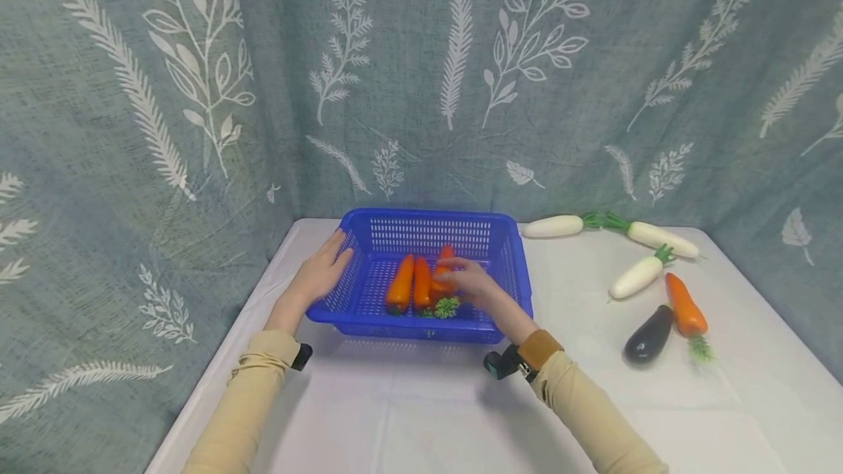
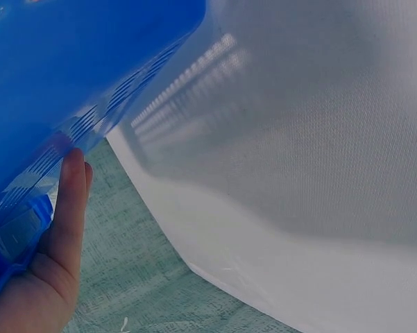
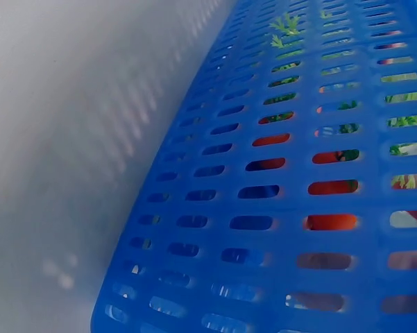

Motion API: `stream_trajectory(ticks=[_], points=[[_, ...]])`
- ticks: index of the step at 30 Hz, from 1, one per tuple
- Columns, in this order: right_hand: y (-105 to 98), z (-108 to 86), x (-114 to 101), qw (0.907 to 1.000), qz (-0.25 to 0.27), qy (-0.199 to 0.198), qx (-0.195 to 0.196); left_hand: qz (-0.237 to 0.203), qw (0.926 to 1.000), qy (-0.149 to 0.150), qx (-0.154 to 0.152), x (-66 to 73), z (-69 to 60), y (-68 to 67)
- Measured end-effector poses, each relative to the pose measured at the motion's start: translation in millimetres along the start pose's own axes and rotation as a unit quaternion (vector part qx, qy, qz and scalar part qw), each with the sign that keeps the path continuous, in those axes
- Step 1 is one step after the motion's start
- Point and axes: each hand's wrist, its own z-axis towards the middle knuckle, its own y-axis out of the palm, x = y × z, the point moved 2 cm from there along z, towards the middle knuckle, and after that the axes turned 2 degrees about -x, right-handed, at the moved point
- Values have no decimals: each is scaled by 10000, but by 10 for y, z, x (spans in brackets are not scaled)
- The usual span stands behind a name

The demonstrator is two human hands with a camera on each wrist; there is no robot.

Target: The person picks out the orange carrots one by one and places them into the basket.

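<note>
A blue basket holds several orange carrots, among them a left one, a middle one and a right one. My right hand reaches over the basket's front right side, its slightly blurred fingers round the right carrot. Leafy green shows below that carrot. At the basket's left rim rests my left hand, fingers fairly straight. The left wrist view shows that hand against the basket wall. Through the slotted wall in the right wrist view, orange and green show; the right fingers are mostly hidden.
Right of the basket on the white table lie three white radishes, a dark eggplant and another carrot. A patterned grey-green curtain hangs behind and at the sides.
</note>
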Motion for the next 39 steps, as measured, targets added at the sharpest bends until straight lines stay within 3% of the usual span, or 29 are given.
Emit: stream_trajectory(ticks=[13,22,39], points=[[2,-27,58,9973,-302,528,412,11,10000,-24,47,-27,-5,29],[-7,-80,71,9914,-957,798,395,5,9999,74,102,-45,3,36],[-4,-83,109,9909,-786,1039,348,4,9997,171,174,-41,-10,60]])
